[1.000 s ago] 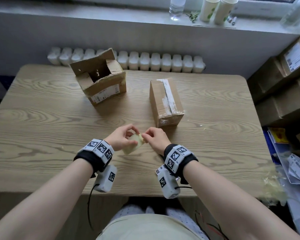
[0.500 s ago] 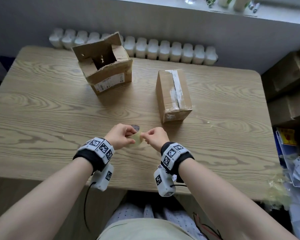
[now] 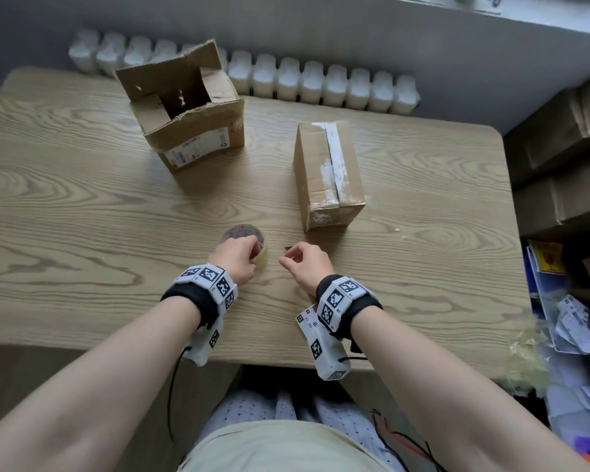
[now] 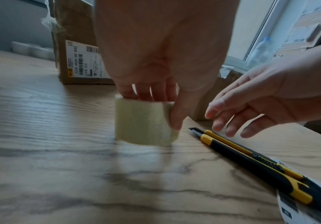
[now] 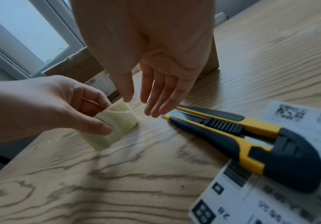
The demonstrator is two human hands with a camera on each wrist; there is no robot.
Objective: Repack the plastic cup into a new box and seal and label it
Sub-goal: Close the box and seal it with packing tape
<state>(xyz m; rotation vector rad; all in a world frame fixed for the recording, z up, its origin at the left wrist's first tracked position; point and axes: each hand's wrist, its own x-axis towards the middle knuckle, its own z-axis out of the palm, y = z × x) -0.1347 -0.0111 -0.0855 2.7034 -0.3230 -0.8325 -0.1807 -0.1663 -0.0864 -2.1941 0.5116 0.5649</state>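
Gripping the tape roll (image 4: 144,122) near the table's (image 3: 82,206) front edge, left hand (image 3: 234,258) curled around it. Right hand (image 3: 309,264) hung relaxed, empty, above the utility knife (image 5: 242,136). Sealed box (image 3: 327,172) sat mid-table; plastic cup unseen. Open box (image 3: 188,120) label read "D42".

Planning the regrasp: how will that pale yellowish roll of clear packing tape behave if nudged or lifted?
The pale roll of packing tape sits flat on the wooden table, so probably won't roll. The left hand grips it with fingertips: likely light. Glossy wrap may be slippery.
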